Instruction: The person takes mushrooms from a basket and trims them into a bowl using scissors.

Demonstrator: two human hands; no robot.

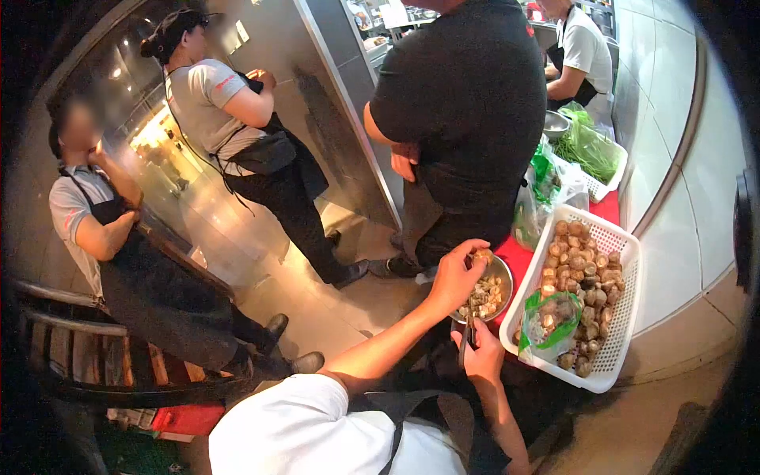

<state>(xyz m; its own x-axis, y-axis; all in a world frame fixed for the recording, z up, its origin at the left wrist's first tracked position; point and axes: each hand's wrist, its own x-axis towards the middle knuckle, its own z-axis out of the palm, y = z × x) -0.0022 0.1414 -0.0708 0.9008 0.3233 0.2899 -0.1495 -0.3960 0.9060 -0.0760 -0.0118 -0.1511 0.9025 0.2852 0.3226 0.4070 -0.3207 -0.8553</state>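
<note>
My left hand (pixel 457 279) is closed with a brown mushroom (pixel 482 256) pinched in its fingertips, above the far side of a metal bowl (pixel 507 276). Small pale mushroom pieces (pixel 487 296) lie in that bowl. Nearer to me, my right hand (pixel 483 358) grips dark-handled scissors (pixel 464 348), their tips pointing at the bowl; the fingers hide part of them. Just right of both hands, a white perforated basket (pixel 608 378) holds many brown mushrooms (pixel 582 265). A clear plastic bag with green print (pixel 550 321) lies on the mushrooms, with some inside it.
Beyond the basket stand plastic bags (pixel 546 186) and another white basket (pixel 613 170) of green vegetables (pixel 584 154). A person in black (pixel 467 103) stands close ahead. Two people in aprons (pixel 229 111) stand left. A tiled wall (pixel 665 103) borders the right side.
</note>
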